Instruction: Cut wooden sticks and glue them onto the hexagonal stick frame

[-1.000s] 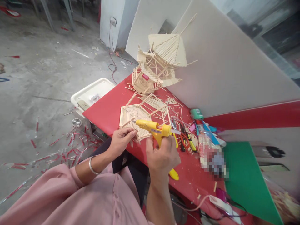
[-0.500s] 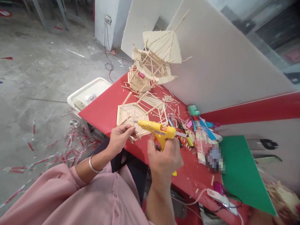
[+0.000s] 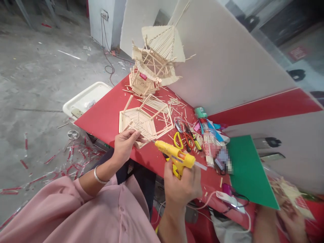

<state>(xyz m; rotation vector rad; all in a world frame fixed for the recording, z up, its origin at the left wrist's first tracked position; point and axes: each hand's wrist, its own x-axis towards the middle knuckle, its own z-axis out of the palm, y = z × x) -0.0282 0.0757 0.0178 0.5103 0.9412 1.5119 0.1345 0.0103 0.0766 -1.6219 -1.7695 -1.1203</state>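
My right hand (image 3: 181, 182) is wrapped round the handle of a yellow hot glue gun (image 3: 174, 155), with a clear glue stick jutting from its back. The nozzle points left, close to the near corner of a flat web-like frame of thin wooden sticks (image 3: 139, 123). My left hand (image 3: 125, 143) pinches at the near edge of that frame, thumb against fingers. Short sticks stand up from the frame's edges, and an open stick outline (image 3: 162, 126) adjoins it on the right. Behind stands a tiered stick model with a roof (image 3: 162, 50) on the red table (image 3: 101, 119).
Loose sticks (image 3: 174, 101), scissors with yellow handles (image 3: 178, 140), a green-capped bottle (image 3: 200, 112) and a power strip with cords (image 3: 229, 199) lie to the right. A green board (image 3: 253, 172) stands beside another person's hands (image 3: 291, 216). A white tray (image 3: 67, 108) is at the left.
The glue gun has moved right and down, away from the middle of the stick frame. My left hand stays at the frame's near edge. The other person's hands have come into view.
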